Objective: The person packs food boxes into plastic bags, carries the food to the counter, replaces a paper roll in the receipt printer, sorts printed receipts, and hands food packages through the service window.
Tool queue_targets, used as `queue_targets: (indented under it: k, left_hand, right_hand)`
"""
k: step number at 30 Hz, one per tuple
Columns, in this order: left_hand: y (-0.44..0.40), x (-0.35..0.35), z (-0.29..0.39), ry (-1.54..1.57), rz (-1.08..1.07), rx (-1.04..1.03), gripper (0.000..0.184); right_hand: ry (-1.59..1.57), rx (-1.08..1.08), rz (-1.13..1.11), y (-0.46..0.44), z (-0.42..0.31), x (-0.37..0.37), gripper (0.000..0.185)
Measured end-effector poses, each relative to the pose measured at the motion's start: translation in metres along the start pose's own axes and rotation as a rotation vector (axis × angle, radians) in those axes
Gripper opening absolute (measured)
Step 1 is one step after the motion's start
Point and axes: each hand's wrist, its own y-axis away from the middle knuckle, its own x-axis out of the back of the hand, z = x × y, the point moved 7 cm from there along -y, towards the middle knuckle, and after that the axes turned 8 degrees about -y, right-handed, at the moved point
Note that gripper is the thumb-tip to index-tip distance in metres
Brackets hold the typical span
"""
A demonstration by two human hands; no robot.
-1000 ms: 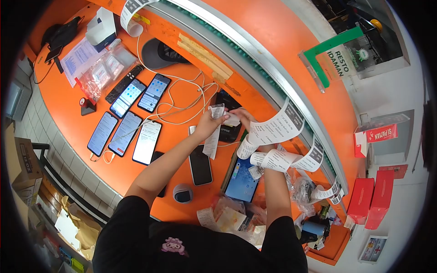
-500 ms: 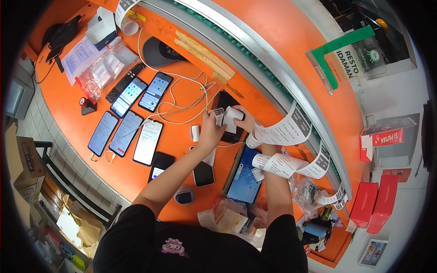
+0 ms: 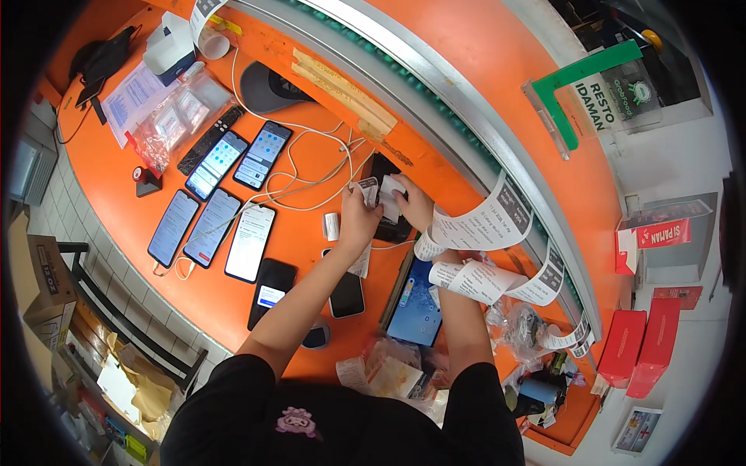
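Over the orange counter (image 3: 148, 248), my left hand (image 3: 359, 219) is closed on a printed paper slip (image 3: 367, 189). Right beside it, my right hand (image 3: 414, 206) pinches a white piece of paper (image 3: 391, 199). A black device (image 3: 395, 230) lies partly hidden beneath both hands. Left of my left hand is a small paper roll (image 3: 332, 227). Another slip hangs below that hand, next to a dark phone (image 3: 346, 295). Long curled receipts (image 3: 482, 225) hang from the metal rail to the right of my right hand.
Several lit phones (image 3: 250, 242) lie at the left, with white cables (image 3: 311, 203) near them. A tablet (image 3: 415, 303) rests by my right forearm. Plastic bags (image 3: 392, 369) are near my body. A grey cap (image 3: 268, 85) sits by the orange ledge.
The white paper between my hands has been turned and spread differently. A small roll now lies on the counter, absent one second ago. My left forearm has shifted, uncovering a dark phone.
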Motion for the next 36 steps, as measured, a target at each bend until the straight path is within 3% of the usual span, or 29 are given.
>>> queue_targets:
  k: [2, 4, 9, 12, 17, 19, 22, 25, 27, 31, 34, 36]
  left_hand:
    - [0.004, 0.0, -0.006, 0.045, -0.026, 0.053, 0.047]
    - [0.009, 0.003, -0.006, -0.001, -0.006, 0.015, 0.046]
    - [0.02, 0.003, -0.009, -0.006, -0.035, 0.022, 0.044]
    - [0.023, 0.006, -0.008, -0.009, 0.038, -0.094, 0.045]
    - [0.024, 0.003, -0.02, 0.058, 0.047, -0.039, 0.043]
    - [0.024, 0.001, -0.027, 0.062, 0.052, -0.056, 0.043]
    - [0.024, -0.001, -0.033, 0.058, 0.05, -0.115, 0.041]
    - [0.019, 0.007, -0.034, 0.115, 0.043, -0.074, 0.037]
    - [0.012, 0.023, -0.036, 0.479, 0.067, 0.14, 0.032]
    - [-0.045, 0.055, -0.021, 0.027, 0.064, 0.002, 0.026]
    - [-0.086, 0.028, -0.006, -0.168, -0.09, -0.015, 0.029]
    - [-0.108, -0.017, -0.015, -0.324, -0.323, -0.4, 0.036]
  right_hand:
    - [0.083, -0.081, 0.014, 0.01, 0.001, -0.002, 0.03]
    - [-0.023, 0.015, 0.224, 0.02, -0.004, 0.011, 0.031]
    - [0.075, -0.03, 0.186, 0.043, -0.012, 0.011, 0.032]
    - [0.157, -0.051, 0.172, 0.046, -0.026, 0.018, 0.033]
    - [0.273, -0.051, 0.122, 0.046, -0.042, 0.022, 0.034]
    - [0.394, 0.053, 0.114, 0.054, -0.054, 0.015, 0.038]
    - [0.257, -0.071, 0.147, 0.074, -0.007, 0.001, 0.045]
    - [0.186, -0.13, 0.132, 0.074, -0.001, -0.003, 0.047]
    - [0.282, -0.04, 0.157, 0.071, -0.024, 0.002, 0.047]
    - [0.274, -0.069, 0.169, 0.06, -0.037, 0.006, 0.046]
    - [0.233, -0.1, 0.145, 0.068, -0.021, -0.001, 0.045]
    - [0.249, -0.096, 0.13, 0.067, -0.022, 0.003, 0.045]
